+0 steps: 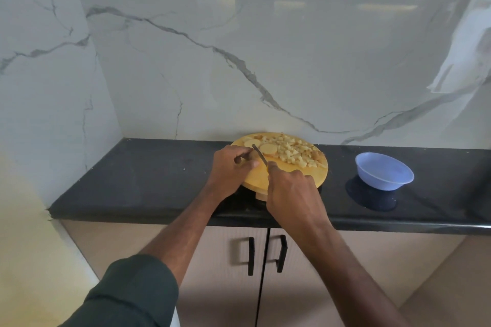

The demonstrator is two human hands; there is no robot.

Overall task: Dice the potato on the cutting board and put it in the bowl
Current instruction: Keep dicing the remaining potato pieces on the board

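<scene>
Both arms reach forward from the person's body, forearms bare, a dark sleeve (138,287) pushed up on the left one. The left hand (231,167) lies knuckles up, fingers curled under. The right hand (289,188) is closed in a fist-like grip, its back facing up.

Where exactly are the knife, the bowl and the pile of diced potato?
knife (259,154), head view, middle of the blade.
bowl (384,171), head view, blue inner wall.
diced potato (293,151), head view, centre of the pile on the board.
</scene>
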